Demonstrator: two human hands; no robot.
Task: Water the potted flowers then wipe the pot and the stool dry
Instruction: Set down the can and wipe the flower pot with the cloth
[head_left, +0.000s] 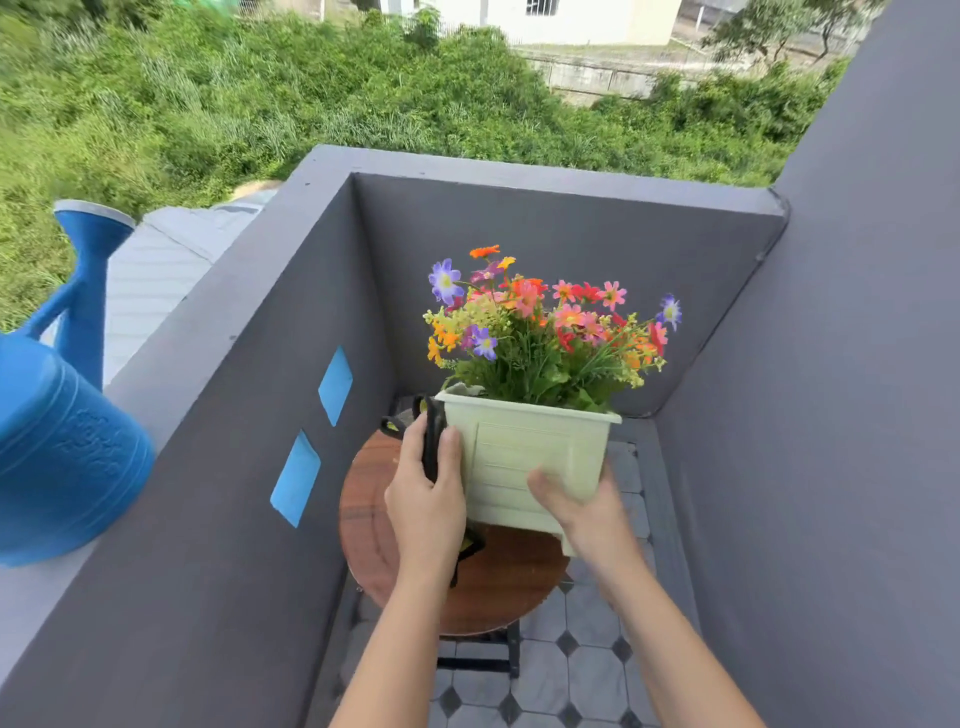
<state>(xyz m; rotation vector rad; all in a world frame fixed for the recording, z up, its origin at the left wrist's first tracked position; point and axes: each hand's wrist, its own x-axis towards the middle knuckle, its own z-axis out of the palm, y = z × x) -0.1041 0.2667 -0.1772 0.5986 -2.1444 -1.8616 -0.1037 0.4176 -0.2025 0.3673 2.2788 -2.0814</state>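
Observation:
A pale green square pot (524, 457) full of colourful flowers (545, 327) is held tilted above a round brown wooden stool (498, 587). My right hand (582, 504) grips the pot's lower right side. My left hand (428, 493) presses a black cloth (432, 441) against the pot's left wall; the cloth's ends stick out above and below the hand. A blue watering can (62, 431) rests on the wall ledge at far left, spout pointing up.
Grey balcony walls (249, 415) close in on the left, back and right, with two blue diamond patches (296, 478) on the left wall. The floor (582, 670) has grey tiles with black diamonds. Green bushes lie beyond the wall.

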